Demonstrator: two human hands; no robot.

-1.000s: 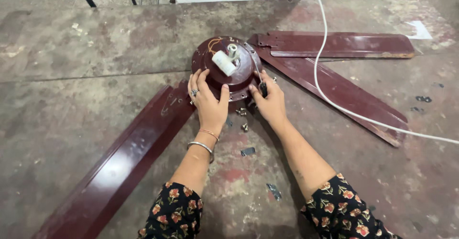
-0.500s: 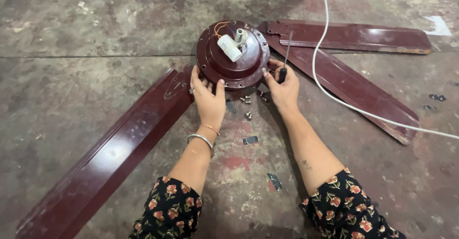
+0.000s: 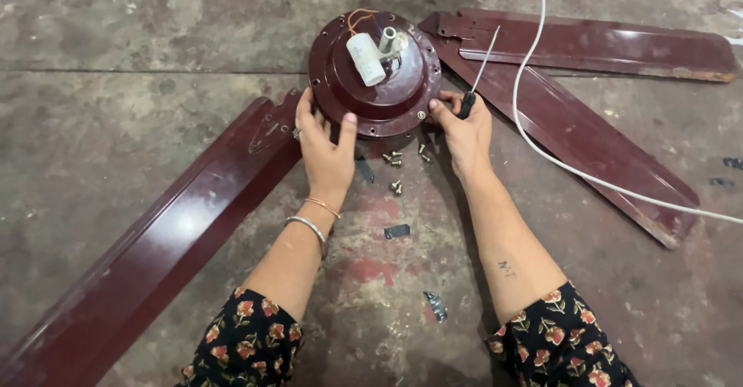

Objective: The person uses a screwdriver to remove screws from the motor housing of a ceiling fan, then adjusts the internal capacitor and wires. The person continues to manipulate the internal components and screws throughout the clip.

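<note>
Motor housing (image 3: pixel 379 85) sits on the stained concrete floor (image 3: pixel 155 31), round and dark red, with a white capacitor (image 3: pixel 364 48) on top and three long blades (image 3: pixel 178 232) spread flat around it. We have our left hand (image 3: pixel 325 151) spread against its near rim, fingers splayed and thumb up on the edge. Our right hand (image 3: pixel 464 128) touches the opposite rim with its fingertips while pinching a screwdriver (image 3: pixel 476 77) against the palm. Loose screws (image 3: pixel 396 172) lie just below the housing, between our wrists. We judge the housing heavy, stiff and smooth, so the painted dome could slip; the flanged rim on both sides looks the safest hold. A white cable (image 3: pixel 557 155) trails across the right blades.
</note>
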